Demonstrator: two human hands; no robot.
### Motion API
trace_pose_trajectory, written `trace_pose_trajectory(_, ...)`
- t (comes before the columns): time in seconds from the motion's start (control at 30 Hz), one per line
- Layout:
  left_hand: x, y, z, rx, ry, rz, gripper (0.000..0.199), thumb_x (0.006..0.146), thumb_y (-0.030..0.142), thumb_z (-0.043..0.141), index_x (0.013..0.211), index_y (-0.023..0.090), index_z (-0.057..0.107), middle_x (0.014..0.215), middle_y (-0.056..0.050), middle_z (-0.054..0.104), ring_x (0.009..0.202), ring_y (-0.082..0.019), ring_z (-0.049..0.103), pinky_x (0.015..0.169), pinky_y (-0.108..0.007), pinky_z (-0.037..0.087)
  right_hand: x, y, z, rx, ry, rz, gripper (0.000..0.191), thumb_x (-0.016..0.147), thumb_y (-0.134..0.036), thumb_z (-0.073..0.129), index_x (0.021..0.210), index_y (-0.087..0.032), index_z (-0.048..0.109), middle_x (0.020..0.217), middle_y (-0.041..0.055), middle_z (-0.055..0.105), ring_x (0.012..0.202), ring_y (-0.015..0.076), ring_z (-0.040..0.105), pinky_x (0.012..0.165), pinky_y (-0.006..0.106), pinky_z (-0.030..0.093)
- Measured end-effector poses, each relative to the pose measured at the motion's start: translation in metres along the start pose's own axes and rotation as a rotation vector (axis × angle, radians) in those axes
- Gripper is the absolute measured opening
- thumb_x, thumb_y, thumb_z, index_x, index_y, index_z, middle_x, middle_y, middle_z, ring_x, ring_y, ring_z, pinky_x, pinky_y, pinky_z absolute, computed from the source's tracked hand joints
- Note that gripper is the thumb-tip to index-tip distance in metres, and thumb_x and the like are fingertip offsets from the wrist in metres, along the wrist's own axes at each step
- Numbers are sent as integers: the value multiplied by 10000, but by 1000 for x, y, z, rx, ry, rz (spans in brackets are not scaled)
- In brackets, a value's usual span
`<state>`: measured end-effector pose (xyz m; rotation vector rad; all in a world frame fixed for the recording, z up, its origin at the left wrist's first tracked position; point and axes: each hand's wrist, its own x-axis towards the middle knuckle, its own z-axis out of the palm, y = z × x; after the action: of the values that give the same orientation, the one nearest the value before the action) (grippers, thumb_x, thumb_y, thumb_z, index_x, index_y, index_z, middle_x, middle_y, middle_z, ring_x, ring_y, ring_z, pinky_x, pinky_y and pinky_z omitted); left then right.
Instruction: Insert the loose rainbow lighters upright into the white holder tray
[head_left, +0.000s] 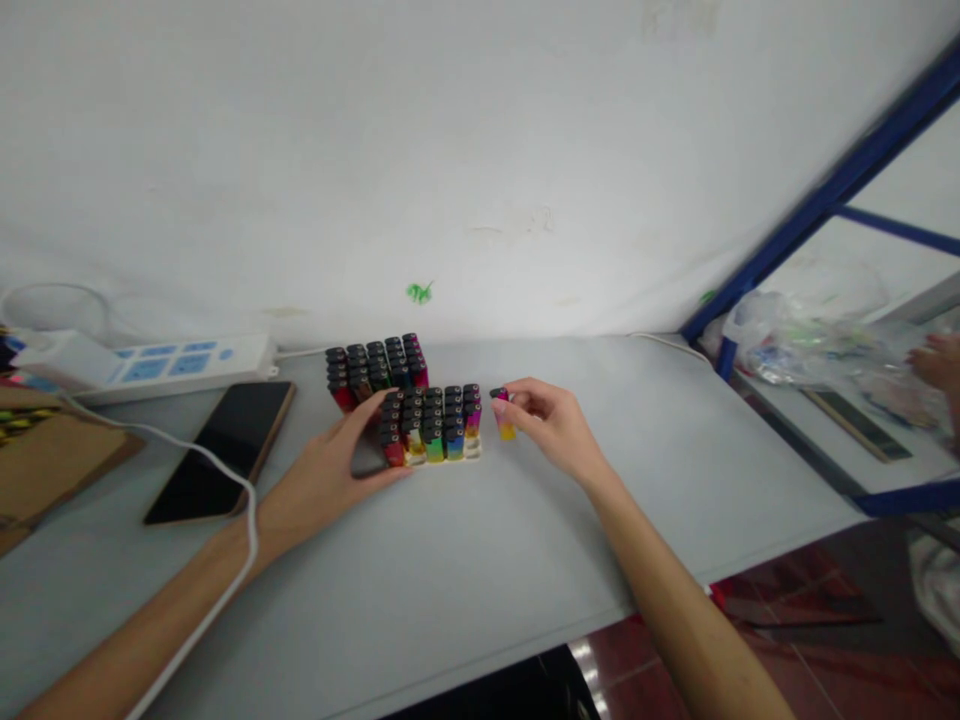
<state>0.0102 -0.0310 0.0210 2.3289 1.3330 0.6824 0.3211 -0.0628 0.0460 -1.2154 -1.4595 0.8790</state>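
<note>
My right hand point(551, 420) pinches one lighter point(503, 412), pink above and yellow below with a black top, just right of a pale tray point(471, 450). In that tray stand several upright lighters point(433, 420) in columns of red, yellowish, green, blue and pink, all with black tops. The tray's front right corner slot shows no lighter. My left hand point(345, 455) grips the tray's left side, thumb at the back and fingers along the front edge. Close behind, against the wall side, a second block of lighters point(377, 368) stands upright.
A dark phone point(225, 450) and a white power strip point(187, 362) lie on the left, beside brown cardboard point(52, 450). A white cable point(244, 485) crosses over my left forearm. Right of the table stands a blue metal frame point(780, 225), with plastic bags point(795, 340) and another person's hand point(937, 360) beyond.
</note>
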Motion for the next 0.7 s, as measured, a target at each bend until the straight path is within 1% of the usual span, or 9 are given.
trace_pose_trajectory(0.03, 0, 0, 0, -16, 4, 4, 961, 862, 696, 724, 1624, 202, 410, 1529, -172, 650, 1355, -422, 669, 1140, -577, 555, -1, -1, 0, 4, -23, -7, 399, 899, -591, 786, 967, -199, 754, 705, -5, 658, 646, 154, 585, 665, 311, 509)
trace_pose_trajectory(0.1, 0, -2, 1, -53, 15, 15, 950, 850, 690, 743, 1617, 224, 433, 1500, -172, 673, 1333, -425, 685, 1130, -576, 568, -3, -3, 1, -23, -55, -36, 381, 928, -580, 769, 976, -203, 747, 724, 5, 705, 653, 161, 629, 675, 311, 527)
trace_pose_trajectory(0.2, 0, -3, 3, -78, 25, 17, 934, 841, 670, 760, 1613, 251, 442, 1517, -153, 664, 1336, -422, 682, 1142, -592, 555, -6, -7, 1, -167, -122, -86, 344, 981, -550, 726, 948, -208, 753, 750, 22, 754, 669, 169, 678, 693, 301, 538)
trace_pose_trajectory(0.3, 0, -4, 3, -72, 17, 30, 947, 846, 673, 751, 1613, 219, 432, 1537, -170, 643, 1357, -417, 667, 1166, -594, 530, -6, -9, -2, -321, -180, -150, 313, 1016, -521, 696, 978, -219, 772, 794, 32, 785, 684, 179, 699, 703, 296, 529)
trace_pose_trajectory(0.4, 0, -4, 3, -61, 3, 30, 939, 864, 656, 743, 1617, 199, 417, 1526, -179, 647, 1358, -407, 666, 1169, -594, 526, -5, -9, -4, -409, -212, -205, 285, 1033, -502, 685, 1023, -234, 780, 878, 49, 802, 739, 200, 714, 729, 306, 516)
trace_pose_trajectory(0.5, 0, -4, 3, -71, 5, 25, 939, 856, 646, 758, 1620, 220, 416, 1507, -167, 663, 1337, -409, 680, 1148, -596, 543, -6, -10, -2, -450, -249, -197, 283, 1047, -508, 663, 1059, -245, 769, 916, 62, 798, 761, 216, 711, 725, 311, 499)
trace_pose_trajectory(0.6, -1, -3, 3, -77, 10, 24, 923, 850, 623, 779, 1617, 251, 424, 1528, -150, 652, 1361, -407, 664, 1164, -592, 532, -8, -8, 3, -503, -275, -191, 313, 1060, -516, 637, 962, -237, 741, 859, 61, 758, 713, 208, 663, 682, 304, 458)
trace_pose_trajectory(0.7, -2, -1, 1, -93, -5, 19, 913, 864, 560, 793, 1628, 249, 401, 1543, -146, 640, 1382, -379, 653, 1185, -575, 516, -10, -2, 5, -543, -321, -221, 345, 1072, -502, 616, 881, -226, 695, 827, 56, 708, 699, 202, 621, 663, 307, 439)
